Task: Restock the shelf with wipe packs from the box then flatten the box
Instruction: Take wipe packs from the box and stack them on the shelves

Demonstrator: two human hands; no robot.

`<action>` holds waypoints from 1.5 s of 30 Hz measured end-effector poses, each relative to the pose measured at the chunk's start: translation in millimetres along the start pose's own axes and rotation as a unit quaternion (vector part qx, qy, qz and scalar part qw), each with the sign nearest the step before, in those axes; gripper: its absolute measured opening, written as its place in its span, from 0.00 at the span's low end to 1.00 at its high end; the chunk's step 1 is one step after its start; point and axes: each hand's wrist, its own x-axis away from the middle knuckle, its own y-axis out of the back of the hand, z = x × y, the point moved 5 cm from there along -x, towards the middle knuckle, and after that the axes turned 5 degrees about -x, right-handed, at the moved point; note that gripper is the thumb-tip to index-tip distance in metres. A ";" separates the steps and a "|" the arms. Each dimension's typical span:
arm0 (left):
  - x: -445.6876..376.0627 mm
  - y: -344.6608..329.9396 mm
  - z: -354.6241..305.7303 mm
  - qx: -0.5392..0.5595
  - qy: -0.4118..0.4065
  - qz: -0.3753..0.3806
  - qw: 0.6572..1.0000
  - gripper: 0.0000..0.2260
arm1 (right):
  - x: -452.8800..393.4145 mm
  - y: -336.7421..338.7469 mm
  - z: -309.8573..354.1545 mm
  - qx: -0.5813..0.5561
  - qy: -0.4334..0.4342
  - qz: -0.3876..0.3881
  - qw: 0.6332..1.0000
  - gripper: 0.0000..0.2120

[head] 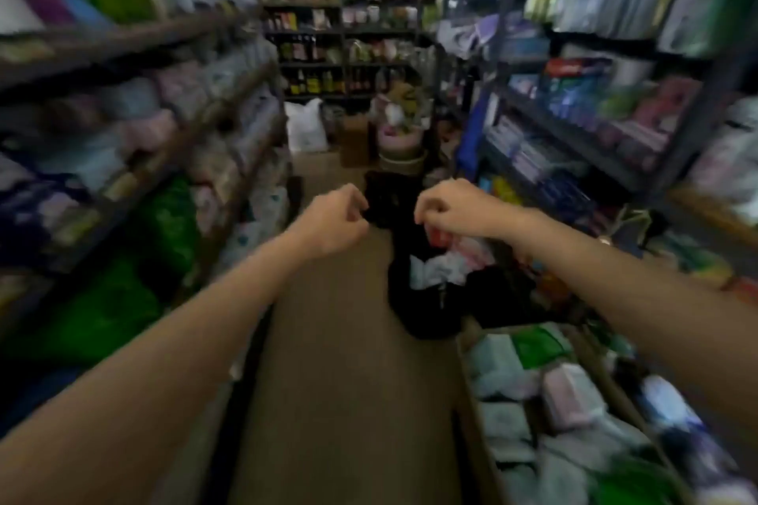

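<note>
The view is blurred; fine detail is not readable.

Nearest, at lower right, an open cardboard box (471, 414) sits on the floor against the right-hand shelving. It holds wipe packs (570, 394) in pale green, pink and white wrappers, lying loosely in several layers. The box lies below and behind the right forearm, well apart from both hands.

Both arms extend forward over the brown aisle floor (328, 361). The left hand (334, 219) has its fingers curled inward and holds nothing visible. The right hand (449, 207) is also curled, knuckles up; nothing is seen in its grip. The two hands are near each other but apart.

Beyond and below the hands, a black bag (422, 299) stands on the floor with white and red items at its mouth, just under the right hand.

On the left, a shelf (135, 172) carries soft packs in pink, white and green. At the far end, shelves of bottles (307, 49) close the aisle.
</note>
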 end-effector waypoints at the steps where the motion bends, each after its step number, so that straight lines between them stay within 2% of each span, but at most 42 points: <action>1: -10.7 -48.6 -24.9 0.009 -0.014 0.047 0.999 0.14 | 19.5 -8.2 -53.2 -0.005 -0.045 0.019 0.999 0.09; 3: -26.9 -135.8 -74.2 0.018 -0.035 0.139 0.990 0.15 | 67.3 -26.1 -150.2 -0.026 -0.139 0.055 0.988 0.09; 6: -29.1 -232.3 -131.7 0.061 -0.032 0.242 0.968 0.14 | 131.2 -56.2 -256.1 -0.014 -0.243 0.089 0.966 0.10; 8: -28.8 -278.9 -152.1 0.043 -0.032 0.267 0.962 0.15 | 158.3 -88.9 -306.4 0.002 -0.279 0.156 0.948 0.12; 10: -25.0 -320.7 -159.9 0.024 -0.032 0.297 0.954 0.16 | 177.5 -126.3 -341.5 0.042 -0.277 0.221 0.934 0.16; 11: -22.5 -339.3 -158.7 0.018 -0.019 0.311 0.950 0.16 | 185.8 -143.2 -352.4 0.059 -0.275 0.241 0.929 0.16; 13: -16.0 -368.8 -149.2 0.012 0.020 0.331 0.943 0.15 | 200.3 -183.0 -369.7 0.064 -0.270 0.275 0.921 0.08; 14: -12.9 -379.8 -143.6 0.008 0.035 0.337 0.941 0.15 | 207.1 -206.1 -377.4 0.055 -0.261 0.302 0.915 0.09; 17: -7.0 -412.7 -126.8 0.006 0.053 0.362 0.930 0.23 | 228.7 -260.9 -387.1 0.061 -0.227 0.375 0.897 0.20; 18: -5.8 -422.8 -121.2 -0.001 0.059 0.370 0.927 0.23 | 234.0 -272.2 -389.0 0.062 -0.226 0.374 0.897 0.23; 20: -4.1 -442.3 -112.7 -0.026 0.073 0.388 0.918 0.17 | 240.6 -293.5 -396.6 0.069 -0.242 0.364 0.897 0.27; 23: -3.2 -469.2 -115.6 -0.055 0.065 0.409 0.909 0.16 | 248.6 -317.7 -405.9 0.142 -0.270 0.402 0.863 0.39; 25: -1.7 -483.2 -126.3 -0.065 0.044 0.414 0.907 0.16 | 250.6 -331.4 -406.9 0.164 -0.261 0.418 0.855 0.40; 29: -2.9 -500.4 -146.3 -0.046 0.015 0.428 0.902 0.15 | 244.9 -333.3 -400.8 0.175 -0.262 0.393 0.864 0.31; 34: -11.0 -492.2 -162.6 -0.032 0.008 0.422 0.906 0.14 | 205.8 -278.3 -386.4 0.083 -0.245 0.236 0.937 0.14; 37: -21.0 -484.7 -163.3 0.000 0.028 0.399 0.916 0.15 | 177.6 -226.8 -380.0 0.049 -0.245 0.177 0.952 0.13; 39: -25.1 -480.2 -164.9 0.072 0.069 0.393 0.914 0.17 | 160.1 -195.2 -376.5 -0.019 -0.267 0.137 0.954 0.08; 40: -26.2 -478.7 -167.7 0.123 0.090 0.397 0.905 0.19 | 151.9 -183.7 -373.8 -0.078 -0.274 0.104 0.953 0.05; 42: -30.2 -474.7 -174.3 0.213 0.109 0.384 0.892 0.27 | 136.0 -175.8 -366.9 -0.207 -0.286 0.033 0.935 0.10; 43: -34.0 -470.2 -174.0 0.249 0.117 0.354 0.894 0.28 | 130.4 -176.3 -362.3 -0.263 -0.296 0.003 0.918 0.10; 45: -44.8 -457.6 -160.6 0.267 0.142 0.260 0.917 0.21 | 121.9 -183.5 -357.8 -0.393 -0.325 -0.045 0.859 0.10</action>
